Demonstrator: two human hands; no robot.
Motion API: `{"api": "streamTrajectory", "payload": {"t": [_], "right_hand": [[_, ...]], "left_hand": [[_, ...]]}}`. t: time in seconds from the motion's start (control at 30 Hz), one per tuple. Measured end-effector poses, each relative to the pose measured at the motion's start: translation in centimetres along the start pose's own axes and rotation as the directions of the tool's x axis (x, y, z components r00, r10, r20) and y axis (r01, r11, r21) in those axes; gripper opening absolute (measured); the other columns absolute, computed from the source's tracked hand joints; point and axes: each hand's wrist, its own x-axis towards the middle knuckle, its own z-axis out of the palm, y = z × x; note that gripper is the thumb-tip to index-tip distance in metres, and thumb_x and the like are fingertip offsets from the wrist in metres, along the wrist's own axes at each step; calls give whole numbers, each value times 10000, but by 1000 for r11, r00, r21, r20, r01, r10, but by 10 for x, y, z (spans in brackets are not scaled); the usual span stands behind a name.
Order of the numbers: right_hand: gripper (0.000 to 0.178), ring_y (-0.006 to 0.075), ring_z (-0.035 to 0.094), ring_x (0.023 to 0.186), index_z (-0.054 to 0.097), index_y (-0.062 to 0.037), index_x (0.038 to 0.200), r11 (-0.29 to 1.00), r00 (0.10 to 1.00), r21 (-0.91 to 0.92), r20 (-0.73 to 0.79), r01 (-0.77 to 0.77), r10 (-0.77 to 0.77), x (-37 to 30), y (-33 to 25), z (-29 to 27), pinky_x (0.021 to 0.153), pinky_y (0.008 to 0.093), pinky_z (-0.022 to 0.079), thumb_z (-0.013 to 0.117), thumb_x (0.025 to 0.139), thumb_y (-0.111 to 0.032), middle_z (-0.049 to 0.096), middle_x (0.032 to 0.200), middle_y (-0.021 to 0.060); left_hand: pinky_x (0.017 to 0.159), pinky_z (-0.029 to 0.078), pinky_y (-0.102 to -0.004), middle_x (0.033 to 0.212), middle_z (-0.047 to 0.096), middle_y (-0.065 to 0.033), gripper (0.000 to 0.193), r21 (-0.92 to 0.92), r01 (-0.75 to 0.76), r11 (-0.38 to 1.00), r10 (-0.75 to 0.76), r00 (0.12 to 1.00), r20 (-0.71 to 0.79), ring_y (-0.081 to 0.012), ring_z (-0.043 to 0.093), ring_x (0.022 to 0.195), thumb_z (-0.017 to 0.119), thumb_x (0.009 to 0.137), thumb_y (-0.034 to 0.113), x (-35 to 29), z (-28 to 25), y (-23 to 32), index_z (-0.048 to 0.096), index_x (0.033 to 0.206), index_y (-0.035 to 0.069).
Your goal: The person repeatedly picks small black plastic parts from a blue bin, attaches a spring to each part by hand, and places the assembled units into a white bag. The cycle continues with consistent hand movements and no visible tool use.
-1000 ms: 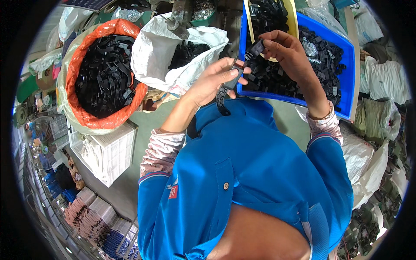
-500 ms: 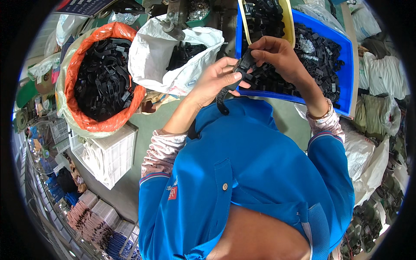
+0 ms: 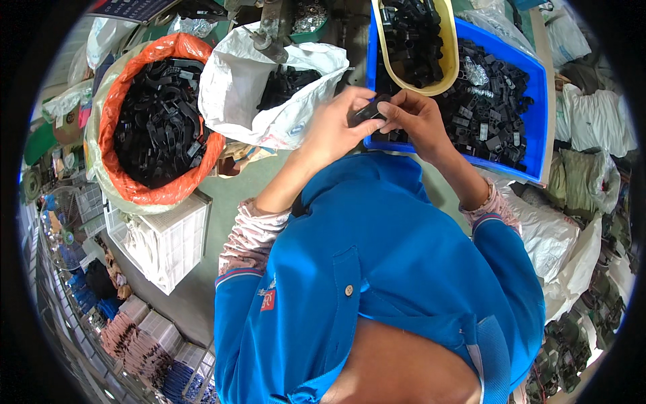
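My left hand [image 3: 336, 126] is closed around a black plastic part [image 3: 367, 113], thumb along its near side. My right hand [image 3: 418, 122] pinches at the part's right end with thumb and forefinger; whether a second small piece is in that pinch is hidden. Both hands are over the near left corner of a blue tray [image 3: 464, 161] of small black plastic pieces. Inside it, at the far side, stands a yellow tub [image 3: 452, 64] holding more black pieces.
Left of my hands stands a white sack [image 3: 229, 101] with black parts inside. Further left is an orange-lined bag [image 3: 111, 145] full of curved black parts, above a white plastic crate [image 3: 178, 249]. A metal tool [image 3: 269, 47] juts over the sack. White bags [image 3: 548, 236] lie at right.
My right hand has come down and nearer the left. The black part has turned in my left hand, so its curved end, which hung below the fingers, no longer shows.
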Motion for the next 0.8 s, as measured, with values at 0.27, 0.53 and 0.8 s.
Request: {"api": "streamTrajectory", "payload": {"t": [0.27,0.53,0.8], "right_hand": [[162,126,664,718,655,19,920,997,997,69,-65,-25,30,5,-6,3,682,244,555,689,912,-139,665,814,58],[269,348,668,847,658,-97,1061,280,793,-955,-96,97,-601,85,-28,-53,690,407,529,723,814,-180,686,932,151],[299,186,699,803,642,-23,1194,824,897,-565,-339,48,-285,53,-47,-54,717,288,558,630,925,-153,708,930,113]], "left_hand": [[634,485,-282,865,660,-99,268,144,-79,986,73,996,43,-154,637,704,760,844,195,-1,-18,10,576,970,48],[580,433,-242,678,552,-29,210,-222,-75,972,37,985,-170,-59,533,651,712,881,109,5,-18,-24,524,891,16],[575,462,-210,794,634,-20,187,-344,7,939,-68,984,-165,-85,660,759,701,901,110,2,-48,-44,530,893,35]]}}
